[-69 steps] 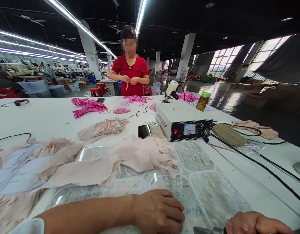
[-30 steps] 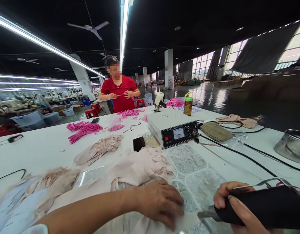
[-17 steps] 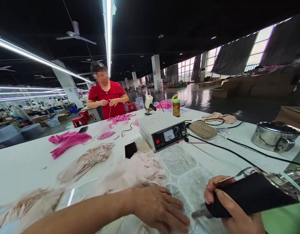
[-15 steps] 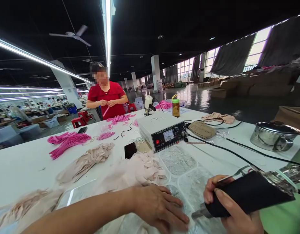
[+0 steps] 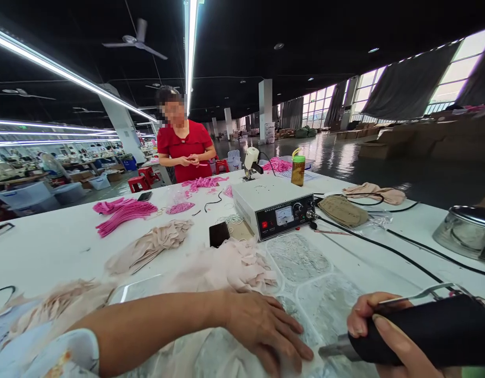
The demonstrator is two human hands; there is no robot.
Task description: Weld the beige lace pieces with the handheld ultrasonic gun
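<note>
My left hand (image 5: 266, 328) lies palm down with its fingers spread, pressing on sheer pale fabric over a clear patterned sheet (image 5: 299, 257). My right hand (image 5: 396, 336) is wrapped round a black-bodied handheld tool (image 5: 431, 328), whose metal tip (image 5: 339, 347) points left at the sheet, just right of my left fingertips. Beyond my left hand sits a heap of pale pink fabric pieces (image 5: 234, 265). A cable runs from the tool's side towards a white control box (image 5: 262, 202) with a dial and a red switch.
Across the table (image 5: 69, 252) a person in red (image 5: 185, 149) handles a pink strip. Around lie pink strips (image 5: 126, 212), beige fabric (image 5: 151, 244), a phone (image 5: 219, 234), a green-lidded bottle (image 5: 298, 169), a brown pad (image 5: 343, 210) and a lidded metal pot (image 5: 465, 231).
The view has turned slightly left, so things appear further right. Both hands keep nearly the same places on the sheet. The other person's hands and pink strip have shifted.
</note>
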